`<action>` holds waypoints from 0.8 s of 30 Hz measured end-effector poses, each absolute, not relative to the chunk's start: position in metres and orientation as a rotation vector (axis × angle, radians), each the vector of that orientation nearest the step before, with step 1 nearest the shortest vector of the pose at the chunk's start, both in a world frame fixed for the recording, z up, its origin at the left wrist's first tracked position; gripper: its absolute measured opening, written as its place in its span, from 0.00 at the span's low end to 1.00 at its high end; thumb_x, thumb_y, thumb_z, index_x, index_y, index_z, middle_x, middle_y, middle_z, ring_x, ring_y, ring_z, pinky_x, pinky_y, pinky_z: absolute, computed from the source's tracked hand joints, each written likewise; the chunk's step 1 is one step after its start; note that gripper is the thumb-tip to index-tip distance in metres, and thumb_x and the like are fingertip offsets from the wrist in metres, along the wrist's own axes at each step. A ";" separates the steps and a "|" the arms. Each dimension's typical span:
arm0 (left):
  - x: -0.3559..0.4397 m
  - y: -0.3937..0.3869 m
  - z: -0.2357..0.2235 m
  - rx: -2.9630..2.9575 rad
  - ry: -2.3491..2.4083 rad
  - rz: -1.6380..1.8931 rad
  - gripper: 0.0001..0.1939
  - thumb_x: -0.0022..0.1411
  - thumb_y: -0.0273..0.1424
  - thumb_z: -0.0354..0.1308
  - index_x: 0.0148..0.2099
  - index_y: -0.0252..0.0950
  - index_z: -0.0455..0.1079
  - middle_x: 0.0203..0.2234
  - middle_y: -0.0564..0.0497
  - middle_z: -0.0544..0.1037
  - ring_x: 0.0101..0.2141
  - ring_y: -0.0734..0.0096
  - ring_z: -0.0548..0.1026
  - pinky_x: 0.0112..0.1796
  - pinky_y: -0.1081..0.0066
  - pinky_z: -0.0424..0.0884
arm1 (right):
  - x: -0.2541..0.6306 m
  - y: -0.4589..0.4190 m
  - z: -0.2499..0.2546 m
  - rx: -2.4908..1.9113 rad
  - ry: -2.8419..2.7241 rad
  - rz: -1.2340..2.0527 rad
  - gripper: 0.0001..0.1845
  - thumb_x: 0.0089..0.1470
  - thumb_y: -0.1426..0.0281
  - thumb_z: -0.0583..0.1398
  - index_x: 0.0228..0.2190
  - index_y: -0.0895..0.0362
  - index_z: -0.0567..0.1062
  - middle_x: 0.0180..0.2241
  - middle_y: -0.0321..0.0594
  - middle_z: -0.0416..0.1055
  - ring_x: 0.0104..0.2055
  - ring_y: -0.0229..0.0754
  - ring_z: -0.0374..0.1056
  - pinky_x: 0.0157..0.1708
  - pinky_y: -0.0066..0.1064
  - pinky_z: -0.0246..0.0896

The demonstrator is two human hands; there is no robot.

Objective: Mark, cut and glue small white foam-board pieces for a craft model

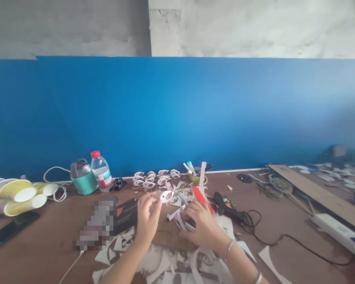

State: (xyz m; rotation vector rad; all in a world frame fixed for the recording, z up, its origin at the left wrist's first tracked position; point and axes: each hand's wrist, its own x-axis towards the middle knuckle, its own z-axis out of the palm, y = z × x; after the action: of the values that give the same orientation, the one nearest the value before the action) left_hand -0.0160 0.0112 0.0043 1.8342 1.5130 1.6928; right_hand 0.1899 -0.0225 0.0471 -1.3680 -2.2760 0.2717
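Note:
My left hand [149,213] pinches a small white bird-head-shaped paper piece [167,196] with a dark dot on it, between thumb and fingertips. Lower and to the right, my right hand [199,223] reaches over a small heap of pale paper strips [180,221]. Its thumb and curved fingers are apart, and I see nothing held between them. An orange-red strip [201,198] lies just beyond that hand. Behind my left hand, several similar white pieces [149,179] are set out near the blue panel.
White paper scraps [165,262] cover the table's front. A black glue gun [229,209] with a trailing cord lies right of my hands. Leftward are a water bottle [102,172], a teal container [84,183] and paper cups [19,191]. A power strip [339,232] lies at right.

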 end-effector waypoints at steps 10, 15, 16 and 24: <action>-0.015 0.013 0.006 1.694 1.475 1.670 0.10 0.59 0.39 0.57 0.30 0.38 0.72 0.41 0.43 0.77 0.46 0.56 0.71 0.49 0.58 0.65 | 0.191 -0.016 0.035 -1.389 -2.128 0.407 0.08 0.41 0.79 0.63 0.26 0.56 0.75 0.28 0.39 0.74 0.34 0.45 0.67 0.39 0.35 0.56; -0.016 0.010 0.012 1.606 1.431 1.549 0.11 0.58 0.40 0.57 0.31 0.38 0.72 0.38 0.45 0.79 0.44 0.55 0.73 0.48 0.59 0.65 | 0.189 -0.014 0.035 -1.146 -1.998 0.499 0.07 0.46 0.79 0.61 0.27 0.55 0.75 0.31 0.40 0.74 0.37 0.44 0.68 0.40 0.35 0.60; -0.016 0.010 0.013 1.591 1.421 1.503 0.11 0.58 0.40 0.57 0.31 0.38 0.73 0.37 0.46 0.79 0.43 0.55 0.74 0.47 0.60 0.65 | 0.189 -0.014 0.034 -1.109 -1.989 0.487 0.06 0.48 0.78 0.61 0.28 0.55 0.75 0.31 0.40 0.74 0.37 0.45 0.68 0.40 0.35 0.60; -0.013 0.008 0.016 1.479 1.328 1.401 0.13 0.57 0.41 0.57 0.32 0.36 0.72 0.29 0.49 0.79 0.35 0.59 0.76 0.39 0.66 0.68 | 0.189 -0.014 0.030 -1.073 -1.843 0.585 0.08 0.56 0.71 0.57 0.30 0.55 0.77 0.31 0.41 0.74 0.36 0.44 0.68 0.39 0.34 0.61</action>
State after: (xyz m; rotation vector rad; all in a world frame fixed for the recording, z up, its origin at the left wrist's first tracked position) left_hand -0.0130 0.0080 0.0156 1.4793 1.3278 1.4006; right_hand 0.1894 -0.0140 0.0305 -1.0729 -1.8433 0.5849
